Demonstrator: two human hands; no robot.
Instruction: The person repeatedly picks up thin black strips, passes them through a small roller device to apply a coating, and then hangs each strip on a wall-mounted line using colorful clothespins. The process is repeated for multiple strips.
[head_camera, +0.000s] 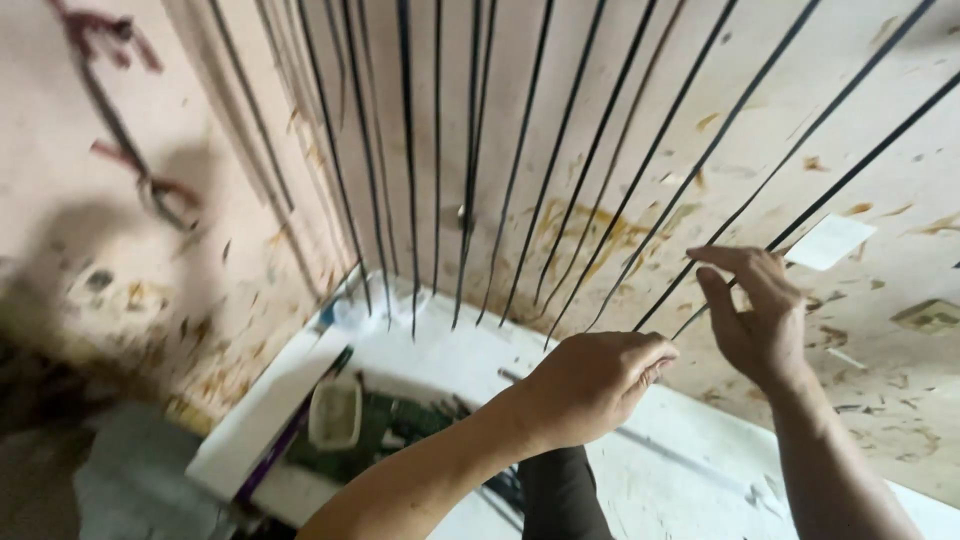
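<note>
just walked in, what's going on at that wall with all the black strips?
A person is working with both bare hands on a row of thin black strips hanging down a stained, pale wall. The left hand is closed around the lower end of one strip near the right of the row; the right hand is open beside it, fingers touching a neighbouring strip. Below, a white tray holds a small container and dark bits.

Thin black strips (600, 150) fanned, hanging against stained plywood wall (150, 250)

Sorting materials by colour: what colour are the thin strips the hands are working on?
Black, in the head view: thin strips hanging down.
</note>
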